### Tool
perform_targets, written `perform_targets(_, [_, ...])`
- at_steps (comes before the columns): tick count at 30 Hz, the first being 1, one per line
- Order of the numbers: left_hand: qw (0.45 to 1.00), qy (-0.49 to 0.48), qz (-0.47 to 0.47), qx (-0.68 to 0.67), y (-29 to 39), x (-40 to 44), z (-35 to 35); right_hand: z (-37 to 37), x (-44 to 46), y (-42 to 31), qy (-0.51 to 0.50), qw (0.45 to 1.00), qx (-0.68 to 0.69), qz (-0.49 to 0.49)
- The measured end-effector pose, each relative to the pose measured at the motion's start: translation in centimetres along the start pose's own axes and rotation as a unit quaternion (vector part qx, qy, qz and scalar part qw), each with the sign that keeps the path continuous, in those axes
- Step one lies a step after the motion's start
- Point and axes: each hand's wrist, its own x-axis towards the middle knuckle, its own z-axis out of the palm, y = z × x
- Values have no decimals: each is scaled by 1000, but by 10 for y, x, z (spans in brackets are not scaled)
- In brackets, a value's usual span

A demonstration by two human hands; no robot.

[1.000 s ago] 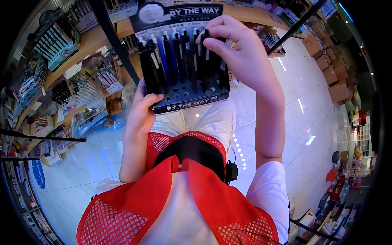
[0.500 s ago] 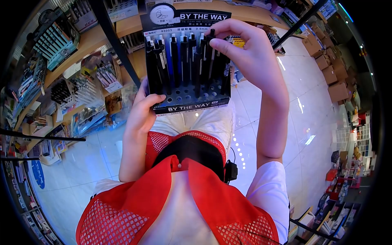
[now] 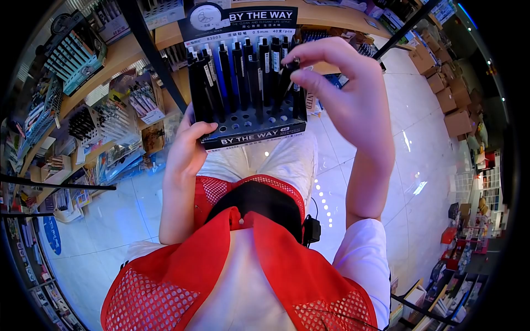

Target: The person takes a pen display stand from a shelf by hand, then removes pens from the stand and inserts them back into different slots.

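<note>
A black display box lettered "BY THE WAY" holds several upright mechanical pencils, mostly black with one or more blue. Its front rows show bare round holes. My left hand grips the box at its lower left corner, thumb on the front edge and fingers hidden behind. At the right side of the box, my right hand pinches the top of a black pencil between thumb and forefinger. That pencil leans, and its lower end is among the others, where its tip cannot be made out.
Wooden shelves with pen displays and packets run along the left and top. Black shelf posts rise on either side of the box. Cardboard boxes stand on the right, beyond the tiled floor.
The box has shifted slightly left since half a second ago. My right hand has moved a little right and down, and the pinched pencil now tilts away from the row.
</note>
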Motion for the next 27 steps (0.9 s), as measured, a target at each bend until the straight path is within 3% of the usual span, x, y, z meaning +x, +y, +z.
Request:
perform_targets(6, [1000,1,0,-13,4,0,1,7,-10,-9,7,996,-65,-68])
perform_targets(10, [1000,13,13,9,7,-4,9,17,3,11,30,996,-83,-6])
perform_targets(27, [997,26,61,48,13,-11,4,29,7,21,9,991,-136,-13])
